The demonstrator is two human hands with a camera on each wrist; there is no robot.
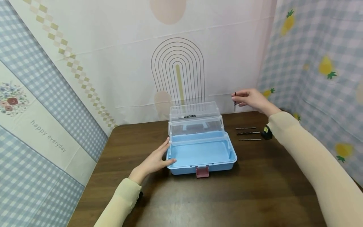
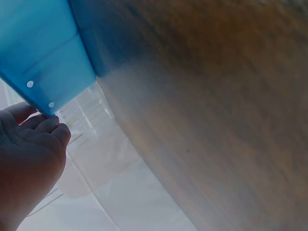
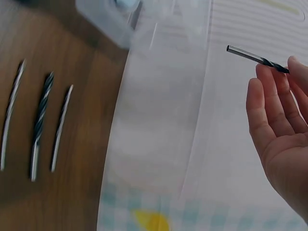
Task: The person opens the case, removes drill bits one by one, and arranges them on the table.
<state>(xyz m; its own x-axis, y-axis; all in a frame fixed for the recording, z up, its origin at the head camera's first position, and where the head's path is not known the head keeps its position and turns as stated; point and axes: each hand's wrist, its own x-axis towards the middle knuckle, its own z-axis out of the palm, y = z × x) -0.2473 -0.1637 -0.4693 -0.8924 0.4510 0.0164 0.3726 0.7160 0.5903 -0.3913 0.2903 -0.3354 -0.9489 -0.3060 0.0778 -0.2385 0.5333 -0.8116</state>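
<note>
My right hand (image 1: 252, 98) pinches a short dark drill bit (image 3: 248, 55) by its fluted end, the smooth shank pointing down. It holds the bit in the air to the right of a light blue toolbox (image 1: 182, 171), whose clear trays are raised at the back. One drill bit (image 1: 187, 117) lies in the upper clear tray (image 1: 201, 108). My left hand (image 1: 154, 160) holds the toolbox's left side, thumb over the rim and fingers along the outer wall. In the left wrist view the fingertips (image 2: 61, 131) meet the blue edge.
Three more drill bits lie side by side on the table right of the toolbox, the thick middle one (image 1: 248, 133) dark and fluted. A dark red clasp (image 1: 202, 172) hangs at the toolbox front. Patterned cloth (image 1: 133, 78) stands close behind the wooden table (image 1: 181, 201).
</note>
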